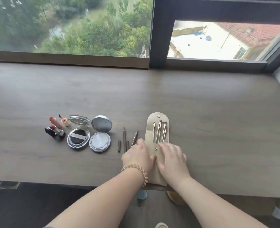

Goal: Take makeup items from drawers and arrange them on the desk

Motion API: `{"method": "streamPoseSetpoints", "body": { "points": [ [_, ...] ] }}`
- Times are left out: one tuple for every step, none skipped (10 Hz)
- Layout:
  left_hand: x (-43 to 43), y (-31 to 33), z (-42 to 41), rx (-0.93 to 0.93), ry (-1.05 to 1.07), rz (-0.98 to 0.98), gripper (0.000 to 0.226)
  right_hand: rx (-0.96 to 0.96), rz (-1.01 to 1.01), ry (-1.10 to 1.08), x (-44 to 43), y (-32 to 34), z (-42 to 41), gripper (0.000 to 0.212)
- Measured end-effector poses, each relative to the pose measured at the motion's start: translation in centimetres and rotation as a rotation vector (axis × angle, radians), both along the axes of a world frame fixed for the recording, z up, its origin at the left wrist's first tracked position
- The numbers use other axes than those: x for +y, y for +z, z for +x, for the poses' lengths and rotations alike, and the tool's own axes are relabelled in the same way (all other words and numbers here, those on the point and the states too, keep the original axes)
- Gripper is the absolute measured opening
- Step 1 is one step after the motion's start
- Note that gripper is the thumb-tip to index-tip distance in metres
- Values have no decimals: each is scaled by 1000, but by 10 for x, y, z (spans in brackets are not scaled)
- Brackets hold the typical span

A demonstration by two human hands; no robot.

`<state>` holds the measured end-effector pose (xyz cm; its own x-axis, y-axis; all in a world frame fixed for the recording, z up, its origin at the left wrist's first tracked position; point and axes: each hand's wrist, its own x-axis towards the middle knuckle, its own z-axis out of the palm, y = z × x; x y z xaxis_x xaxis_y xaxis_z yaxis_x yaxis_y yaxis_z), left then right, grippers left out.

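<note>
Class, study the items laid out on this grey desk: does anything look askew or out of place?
Mostly tidy. The beige tool pouch overhangs the grey desk at its near edge, under the left hand and right hand. The right-hand slim brown pencil tilts against its upright neighbour.

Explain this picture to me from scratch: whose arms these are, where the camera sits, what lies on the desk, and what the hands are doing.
There is no machine here. A person wears a camera on the head, looking down at their own arms.

On the wooden desk by the window lie, from the left: open lipsticks, two open round compacts, and two thin pencils with their caps off.

Both hands rest flat on a beige pouch, opened to show slim metal tools. The left hand, with a bracelet at the wrist, presses its left edge; the right hand lies on its lower part. Neither grips anything.
</note>
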<state>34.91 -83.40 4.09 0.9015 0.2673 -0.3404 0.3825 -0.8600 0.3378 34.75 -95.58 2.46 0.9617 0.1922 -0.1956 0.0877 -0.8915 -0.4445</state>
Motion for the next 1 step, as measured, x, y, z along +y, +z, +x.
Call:
{"method": "streamPoseSetpoints", "body": {
  "points": [
    [-4, 3, -4, -29, -25, 21, 40, 22, -83, 78, -5, -1, -3, 59]
  ]
}}
